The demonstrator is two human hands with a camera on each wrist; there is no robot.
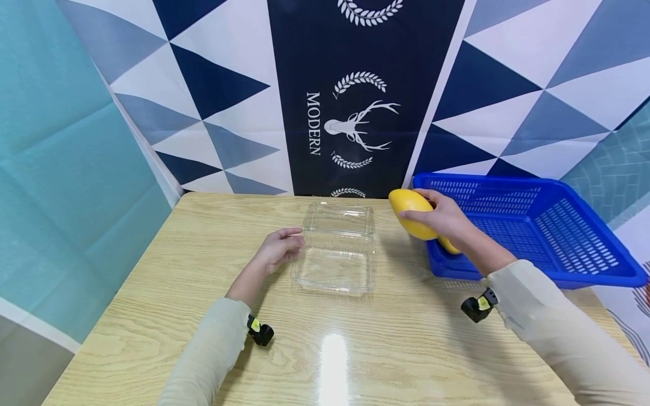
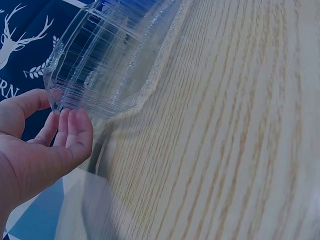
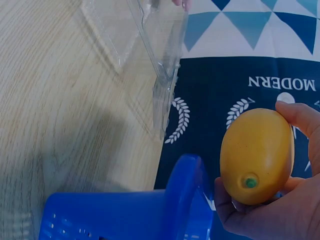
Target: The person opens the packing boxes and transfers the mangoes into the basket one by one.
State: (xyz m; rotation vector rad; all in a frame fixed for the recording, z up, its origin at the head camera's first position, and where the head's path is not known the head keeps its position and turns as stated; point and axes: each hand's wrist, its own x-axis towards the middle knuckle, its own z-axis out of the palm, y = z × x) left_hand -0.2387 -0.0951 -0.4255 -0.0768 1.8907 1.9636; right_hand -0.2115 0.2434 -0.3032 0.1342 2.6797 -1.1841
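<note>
My right hand (image 1: 447, 217) grips a yellow mango (image 1: 410, 211) above the near left corner of a blue basket. In the right wrist view, a small green stem spot shows on the mango (image 3: 257, 155), with thumb and fingers around its sides. A clear plastic clamshell box (image 1: 332, 268) stands opened on the table, its lid (image 1: 339, 219) toward the wall. At its left side, my left hand (image 1: 278, 248) pinches the edge between thumb and fingers, as the left wrist view shows at the box's rim (image 2: 75, 97).
The blue basket (image 1: 599, 276) stands on the right of the wooden table (image 1: 406, 349), with another yellow fruit (image 1: 449, 245) partly hidden in its near left corner. Behind the table hangs a patterned cloth (image 1: 365, 163); a teal cloth (image 1: 76, 169) covers the left side.
</note>
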